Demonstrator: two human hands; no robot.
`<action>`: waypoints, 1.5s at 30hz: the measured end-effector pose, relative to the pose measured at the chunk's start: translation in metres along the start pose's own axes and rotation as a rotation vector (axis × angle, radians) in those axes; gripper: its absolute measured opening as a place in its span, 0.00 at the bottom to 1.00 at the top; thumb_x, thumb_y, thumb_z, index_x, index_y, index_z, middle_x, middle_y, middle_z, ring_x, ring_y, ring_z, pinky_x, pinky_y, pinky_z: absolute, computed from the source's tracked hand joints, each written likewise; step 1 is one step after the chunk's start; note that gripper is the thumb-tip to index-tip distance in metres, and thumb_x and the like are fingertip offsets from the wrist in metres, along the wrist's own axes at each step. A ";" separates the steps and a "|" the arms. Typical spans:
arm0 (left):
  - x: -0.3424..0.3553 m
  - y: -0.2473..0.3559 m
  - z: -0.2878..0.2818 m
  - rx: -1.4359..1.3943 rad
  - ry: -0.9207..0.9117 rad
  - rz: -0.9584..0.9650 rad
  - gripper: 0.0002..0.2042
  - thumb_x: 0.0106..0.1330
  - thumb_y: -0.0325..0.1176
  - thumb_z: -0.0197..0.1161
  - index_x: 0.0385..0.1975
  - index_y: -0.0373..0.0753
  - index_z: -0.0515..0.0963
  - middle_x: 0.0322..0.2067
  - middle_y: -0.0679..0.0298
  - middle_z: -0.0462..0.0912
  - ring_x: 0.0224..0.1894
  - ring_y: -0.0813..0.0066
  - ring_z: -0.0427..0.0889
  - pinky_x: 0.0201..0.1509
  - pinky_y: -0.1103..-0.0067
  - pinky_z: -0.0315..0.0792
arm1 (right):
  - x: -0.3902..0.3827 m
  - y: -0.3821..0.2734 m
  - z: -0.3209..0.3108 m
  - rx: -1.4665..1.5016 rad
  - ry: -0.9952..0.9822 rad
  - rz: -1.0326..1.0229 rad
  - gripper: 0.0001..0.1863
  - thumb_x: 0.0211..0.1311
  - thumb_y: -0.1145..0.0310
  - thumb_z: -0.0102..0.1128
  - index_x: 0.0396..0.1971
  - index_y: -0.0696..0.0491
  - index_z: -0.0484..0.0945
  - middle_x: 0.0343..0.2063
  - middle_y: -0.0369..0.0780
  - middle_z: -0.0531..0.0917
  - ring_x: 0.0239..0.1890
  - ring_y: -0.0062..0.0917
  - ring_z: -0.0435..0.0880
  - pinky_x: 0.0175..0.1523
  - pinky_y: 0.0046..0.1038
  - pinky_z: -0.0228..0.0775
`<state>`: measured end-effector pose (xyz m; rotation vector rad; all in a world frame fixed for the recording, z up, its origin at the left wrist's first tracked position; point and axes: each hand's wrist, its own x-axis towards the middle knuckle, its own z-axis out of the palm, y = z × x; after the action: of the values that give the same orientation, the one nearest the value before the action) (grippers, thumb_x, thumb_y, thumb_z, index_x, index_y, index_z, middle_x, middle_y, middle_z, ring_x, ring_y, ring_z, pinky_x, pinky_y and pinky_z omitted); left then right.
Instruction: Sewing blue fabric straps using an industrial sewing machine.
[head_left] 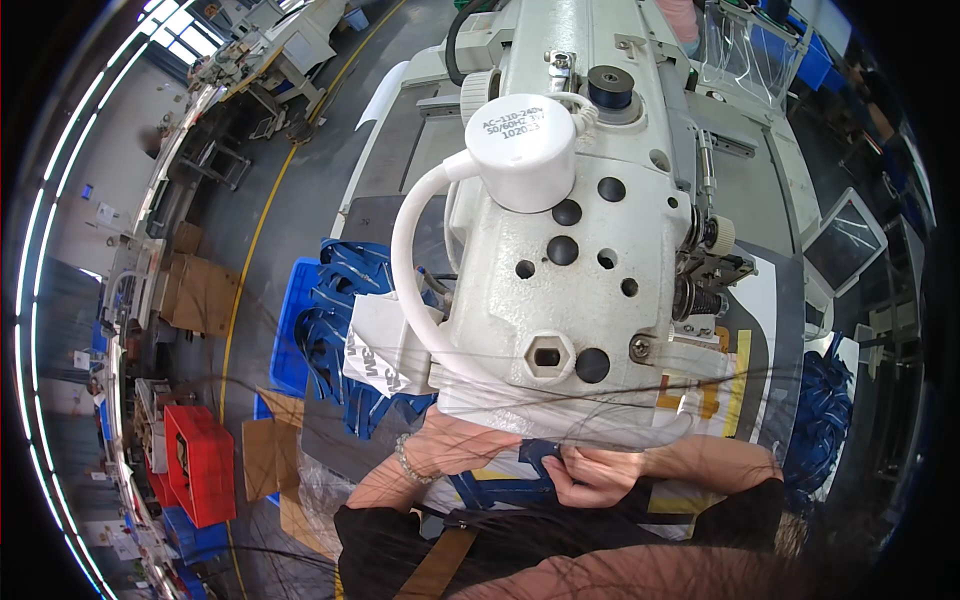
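A dark blue fabric strip (540, 452) lies between my hands, just in front of the large white sewing machine head (570, 290). My right hand (598, 474) pinches its right end between thumb and fingers. From the left, my left hand (455, 445), with a beaded bracelet at the wrist, grips the strip's left edge with closed fingers; the machine head hides part of that hand. Below them, more blue strip with pale lines (505, 490) rests over a white and yellow surface close to my body.
Blue strips are heaped at a blue bin (295, 320) left of the machine. Another blue bundle (822, 420) lies at right. A white hose (408, 230) loops along the machine head. A red crate (200, 465) and cardboard boxes (195, 295) stand at left; a screen (845, 240) stands at right.
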<state>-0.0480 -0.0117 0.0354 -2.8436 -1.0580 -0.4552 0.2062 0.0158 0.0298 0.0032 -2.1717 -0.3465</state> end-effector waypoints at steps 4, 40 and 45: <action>-0.002 -0.001 0.003 -0.237 0.043 -0.066 0.18 0.48 0.37 0.70 0.41 0.62 0.79 0.37 0.78 0.82 0.38 0.77 0.82 0.42 0.78 0.75 | 0.002 0.001 0.000 -0.022 0.001 -0.005 0.08 0.37 0.72 0.59 0.24 0.53 0.78 0.21 0.34 0.72 0.20 0.19 0.73 0.22 0.19 0.67; 0.021 -0.012 -0.024 -1.536 -0.701 -0.091 0.12 0.56 0.30 0.68 0.38 0.32 0.79 0.38 0.59 0.82 0.44 0.64 0.80 0.48 0.74 0.72 | 0.037 -0.020 -0.027 0.857 -0.243 0.903 0.12 0.50 0.79 0.65 0.36 0.57 0.78 0.31 0.41 0.84 0.29 0.29 0.84 0.32 0.25 0.77; -0.003 -0.056 -0.075 -1.343 -0.309 -0.231 0.17 0.45 0.33 0.77 0.32 0.33 0.80 0.27 0.62 0.83 0.29 0.77 0.81 0.33 0.81 0.73 | 0.030 -0.019 -0.040 0.629 -0.042 0.582 0.15 0.51 0.74 0.63 0.41 0.56 0.78 0.39 0.40 0.83 0.28 0.23 0.82 0.32 0.20 0.74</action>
<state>-0.1055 0.0162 0.1040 -4.0215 -1.5496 -1.1148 0.2184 -0.0161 0.0709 -0.2778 -2.1233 0.6699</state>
